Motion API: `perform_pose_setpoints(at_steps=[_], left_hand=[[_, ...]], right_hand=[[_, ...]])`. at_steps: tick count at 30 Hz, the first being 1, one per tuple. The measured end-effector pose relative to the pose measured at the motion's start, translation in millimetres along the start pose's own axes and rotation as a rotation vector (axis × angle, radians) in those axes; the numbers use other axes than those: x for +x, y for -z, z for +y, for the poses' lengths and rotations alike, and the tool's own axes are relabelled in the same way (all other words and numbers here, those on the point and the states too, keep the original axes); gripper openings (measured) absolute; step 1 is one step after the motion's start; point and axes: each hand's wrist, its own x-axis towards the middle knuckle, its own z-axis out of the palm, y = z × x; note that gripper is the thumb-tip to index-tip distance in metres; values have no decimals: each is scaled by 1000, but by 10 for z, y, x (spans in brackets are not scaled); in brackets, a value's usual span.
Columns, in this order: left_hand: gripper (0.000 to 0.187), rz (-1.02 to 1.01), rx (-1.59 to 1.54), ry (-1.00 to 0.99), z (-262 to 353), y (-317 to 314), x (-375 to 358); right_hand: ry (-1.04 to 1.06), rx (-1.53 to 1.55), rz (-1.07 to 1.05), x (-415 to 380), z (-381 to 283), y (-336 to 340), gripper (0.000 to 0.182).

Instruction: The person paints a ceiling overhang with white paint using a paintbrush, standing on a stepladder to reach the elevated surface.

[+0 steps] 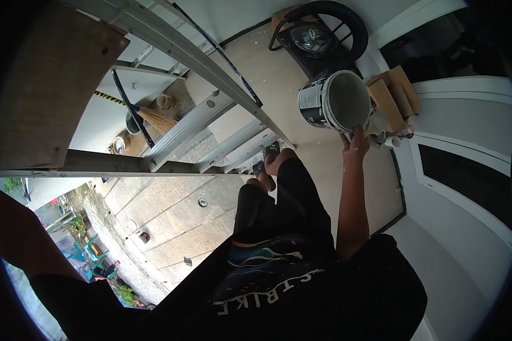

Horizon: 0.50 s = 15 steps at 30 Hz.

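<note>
My right hand (355,143) grips the rim of a paint bucket (313,105) at its lower edge. White with a dark label, the bucket is held out to the right and tilted, so its pale inside faces me. No contents can be made out in it. I am standing on an aluminium ladder (179,133), with my feet in dark sandals (272,150) on a low rung. At the left edge my left arm (17,236) reaches up beside a brown wooden board (68,74); my left hand is out of view.
Cardboard boxes (395,94) stand by the wall under the bucket. A black curved frame (355,28) lies behind it. Below the ladder are a straw broom (156,118) and a dark pail (134,124). Windows line the right wall. Outside, a person (105,271) sits low at the left.
</note>
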Motion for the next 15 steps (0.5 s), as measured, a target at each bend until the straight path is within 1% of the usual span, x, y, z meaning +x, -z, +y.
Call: perform_pose_setpoints(at_steps=[5,10,12,15], left_hand=[[46,109,43,-52,79,76,-371],[46,186,86,-96,185,66,-773],[46,197,114,-95,186,99,-888],[46,190,178,-106,230,134,-950]], right_hand=[[62,5,56,240,380,175,58],[147,98,35,503,813,503,61],[212,99,90,448,882,651,61],[207,129,84,299,977,929,63]])
